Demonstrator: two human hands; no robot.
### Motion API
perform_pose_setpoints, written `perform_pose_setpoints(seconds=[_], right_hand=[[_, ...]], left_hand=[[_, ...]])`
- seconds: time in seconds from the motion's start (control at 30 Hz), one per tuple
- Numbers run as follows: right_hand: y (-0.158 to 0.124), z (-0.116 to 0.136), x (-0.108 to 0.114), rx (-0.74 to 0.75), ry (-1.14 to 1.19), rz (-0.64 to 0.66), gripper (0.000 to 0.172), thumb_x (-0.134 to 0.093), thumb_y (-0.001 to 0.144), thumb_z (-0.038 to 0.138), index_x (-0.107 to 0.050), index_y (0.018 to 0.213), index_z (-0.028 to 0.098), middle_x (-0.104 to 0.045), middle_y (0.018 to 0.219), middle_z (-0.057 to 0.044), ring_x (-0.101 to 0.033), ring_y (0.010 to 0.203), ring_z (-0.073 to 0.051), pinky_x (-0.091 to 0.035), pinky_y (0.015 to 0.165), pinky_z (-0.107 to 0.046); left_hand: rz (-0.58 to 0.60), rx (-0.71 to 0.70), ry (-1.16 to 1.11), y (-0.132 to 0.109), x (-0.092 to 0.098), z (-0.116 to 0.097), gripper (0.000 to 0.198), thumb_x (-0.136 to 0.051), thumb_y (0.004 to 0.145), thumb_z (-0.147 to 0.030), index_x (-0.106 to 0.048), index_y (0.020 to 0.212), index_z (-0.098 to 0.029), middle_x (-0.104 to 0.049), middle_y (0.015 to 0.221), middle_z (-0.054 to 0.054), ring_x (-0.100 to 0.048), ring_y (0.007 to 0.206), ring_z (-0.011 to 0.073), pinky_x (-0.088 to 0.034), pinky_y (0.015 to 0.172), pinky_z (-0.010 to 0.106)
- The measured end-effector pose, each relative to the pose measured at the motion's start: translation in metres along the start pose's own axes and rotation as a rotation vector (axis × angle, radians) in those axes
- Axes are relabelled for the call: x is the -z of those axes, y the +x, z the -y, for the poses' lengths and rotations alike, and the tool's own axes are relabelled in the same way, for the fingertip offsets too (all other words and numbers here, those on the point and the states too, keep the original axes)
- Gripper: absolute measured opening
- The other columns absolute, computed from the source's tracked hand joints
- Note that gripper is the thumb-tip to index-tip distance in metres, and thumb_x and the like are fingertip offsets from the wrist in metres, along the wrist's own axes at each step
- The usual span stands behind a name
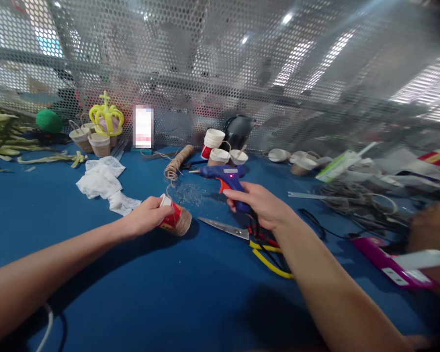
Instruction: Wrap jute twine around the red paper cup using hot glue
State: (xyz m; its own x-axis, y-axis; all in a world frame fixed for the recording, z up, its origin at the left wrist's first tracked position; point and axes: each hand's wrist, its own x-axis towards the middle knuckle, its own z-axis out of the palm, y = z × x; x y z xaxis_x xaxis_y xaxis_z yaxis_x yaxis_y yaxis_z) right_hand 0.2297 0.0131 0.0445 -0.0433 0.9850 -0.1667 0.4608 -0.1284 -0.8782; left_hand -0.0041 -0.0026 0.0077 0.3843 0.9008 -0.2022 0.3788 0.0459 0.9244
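Note:
My left hand is closed round a red and white paper cup, which lies tilted with its base toward the right. Twine wraps the cup's lower end, and a strand runs up from it toward a roll of twine. In my right hand is a blue hot glue gun with an orange trigger and a small lit red light. Its nozzle points left, above the table and apart from the cup. Scissors with yellow handles lie below the glue gun, partly behind my right forearm.
A crumpled white cloth lies left of the cup. Twine-wrapped cups, a yellow crown and stacked paper cups stand along the perforated metal screen. At right are tangled cord and a purple power strip.

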Motion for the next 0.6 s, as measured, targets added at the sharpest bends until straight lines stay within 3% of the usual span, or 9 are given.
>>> perform_pose_setpoints(seconds=[0.1, 0.2, 0.37, 0.47, 0.6], right_hand=[[-0.018, 0.004, -0.009, -0.024, 0.134, 0.094, 0.019, -0.062, 0.064, 0.028, -0.052, 0.074, 0.015, -0.054, 0.059, 0.001, -0.049, 0.050, -0.008, -0.040, 0.047, -0.020], [-0.030, 0.005, -0.012, 0.036, 0.120, 0.170, 0.018, -0.058, 0.069, 0.026, -0.055, 0.081, 0.014, -0.050, 0.053, 0.003, -0.045, 0.046, -0.007, -0.037, 0.045, -0.020], [-0.044, 0.008, -0.009, 0.139, -0.116, 0.185, 0.020, -0.056, 0.072, 0.034, -0.055, 0.075, 0.014, -0.044, 0.042, 0.006, -0.042, 0.039, -0.007, -0.037, 0.046, -0.022], [-0.051, 0.010, -0.010, 0.173, -0.238, 0.221, 0.024, -0.054, 0.073, 0.039, -0.054, 0.070, 0.016, -0.044, 0.041, 0.006, -0.042, 0.038, -0.007, -0.037, 0.044, -0.021], [-0.056, 0.011, -0.015, 0.110, -0.357, 0.209, 0.030, -0.052, 0.071, 0.045, -0.054, 0.067, 0.016, -0.044, 0.044, 0.005, -0.041, 0.038, -0.008, -0.034, 0.038, -0.020]], left_hand=[[0.002, 0.009, -0.010, 0.000, 0.000, 0.001, 0.028, -0.040, 0.068, -0.032, -0.057, 0.076, -0.011, -0.060, 0.067, 0.004, -0.051, 0.058, 0.0145, -0.038, 0.053, 0.024], [0.012, 0.008, -0.032, 0.001, 0.000, 0.003, 0.025, -0.041, 0.068, -0.031, -0.055, 0.074, -0.011, -0.059, 0.065, 0.003, -0.049, 0.055, 0.0126, -0.036, 0.052, 0.023], [-0.040, 0.059, -0.068, 0.003, 0.000, 0.005, 0.026, -0.044, 0.068, -0.033, -0.056, 0.076, -0.012, -0.061, 0.071, 0.003, -0.051, 0.060, 0.0134, -0.037, 0.055, 0.023], [0.021, 0.039, -0.129, 0.004, 0.001, 0.004, 0.026, -0.044, 0.069, -0.031, -0.057, 0.076, -0.011, -0.062, 0.073, 0.005, -0.053, 0.063, 0.0144, -0.039, 0.060, 0.024], [0.071, 0.021, -0.164, 0.004, 0.002, 0.005, 0.027, -0.043, 0.070, -0.030, -0.059, 0.080, -0.011, -0.064, 0.078, 0.006, -0.056, 0.069, 0.0163, -0.041, 0.063, 0.024]])
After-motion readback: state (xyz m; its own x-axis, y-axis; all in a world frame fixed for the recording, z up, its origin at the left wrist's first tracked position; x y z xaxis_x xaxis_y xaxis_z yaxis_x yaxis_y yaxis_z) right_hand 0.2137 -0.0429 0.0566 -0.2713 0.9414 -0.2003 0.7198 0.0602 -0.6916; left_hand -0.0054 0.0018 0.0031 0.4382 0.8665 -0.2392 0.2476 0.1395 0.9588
